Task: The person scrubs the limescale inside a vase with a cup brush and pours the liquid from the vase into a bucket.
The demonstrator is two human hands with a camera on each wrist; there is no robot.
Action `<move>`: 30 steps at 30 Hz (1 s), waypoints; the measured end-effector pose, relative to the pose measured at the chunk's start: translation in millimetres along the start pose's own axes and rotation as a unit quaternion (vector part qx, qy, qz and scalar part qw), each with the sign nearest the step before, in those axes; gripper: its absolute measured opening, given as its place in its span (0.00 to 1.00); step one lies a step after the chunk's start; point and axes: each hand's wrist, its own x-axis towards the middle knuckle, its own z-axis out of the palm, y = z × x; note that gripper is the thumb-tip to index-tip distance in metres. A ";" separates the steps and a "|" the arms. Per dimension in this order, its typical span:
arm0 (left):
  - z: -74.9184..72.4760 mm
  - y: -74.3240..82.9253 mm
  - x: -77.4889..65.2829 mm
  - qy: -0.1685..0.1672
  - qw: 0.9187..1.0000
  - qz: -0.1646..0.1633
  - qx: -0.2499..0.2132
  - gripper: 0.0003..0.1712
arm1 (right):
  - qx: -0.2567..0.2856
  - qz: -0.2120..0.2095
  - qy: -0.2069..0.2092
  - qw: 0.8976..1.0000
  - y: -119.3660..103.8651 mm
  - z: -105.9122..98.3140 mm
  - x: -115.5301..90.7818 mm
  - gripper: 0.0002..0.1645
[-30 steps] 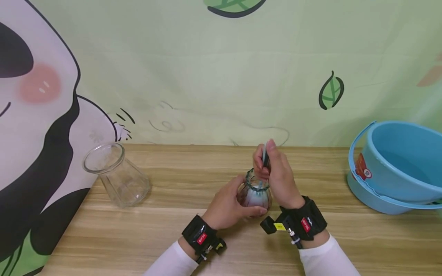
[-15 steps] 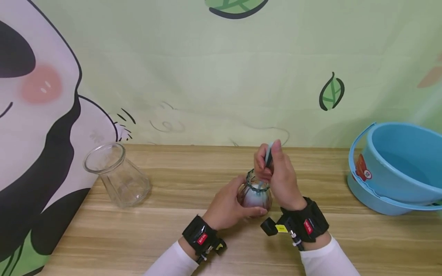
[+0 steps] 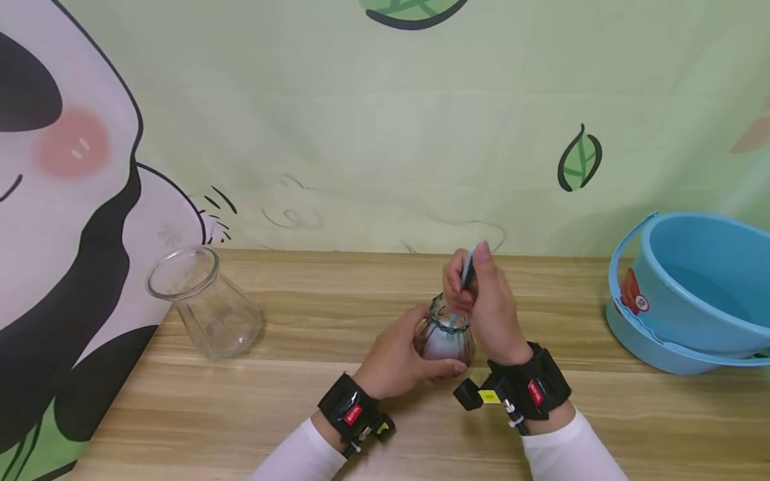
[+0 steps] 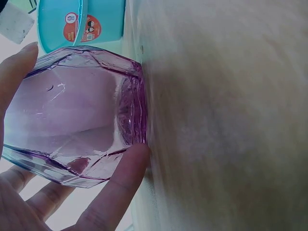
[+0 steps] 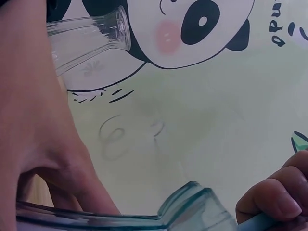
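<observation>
My left hand (image 3: pixel 391 357) grips the body of a small faceted glass vase (image 3: pixel 445 347), teal at its wavy rim and purple toward its base. In the left wrist view, the vase (image 4: pixel 86 106) stands on the table with the thumb and fingers around it. My right hand (image 3: pixel 496 317) holds a slim light-blue and dark handle (image 3: pixel 468 270) above the vase mouth, thumb on top. That handle slants down into the vase, where a pale whitish mass fills the body. The kind of tool is hidden by glass and fingers.
A larger clear glass jar (image 3: pixel 216 314) stands to the left on the wooden table (image 3: pixel 301 321). At the right, a light-blue bucket (image 3: pixel 704 280) with a handle sits in or on a blue basin (image 3: pixel 650 347). A printed cloth (image 3: pixel 337 133) hangs behind.
My right hand and the handle shifted slightly right and the handle tilted a little between the first two frames. The left hand and vase stay in place.
</observation>
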 end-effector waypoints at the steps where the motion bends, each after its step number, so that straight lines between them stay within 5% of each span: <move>1: 0.0 0.1 0.0 -0.001 1.000 -0.001 0.000 0.43 | -0.002 0.006 0.000 1.000 1.0 0.2 -0.2 0.33; 15: -0.7 -0.4 0.8 -0.003 1.000 0.001 -0.008 0.43 | -0.017 0.031 -0.004 0.999 2.1 0.5 0.1 0.32; 30: 0.3 -1.2 0.6 0.003 1.000 0.001 0.001 0.44 | 0.045 -0.034 0.023 0.998 -8.6 -2.8 0.0 0.31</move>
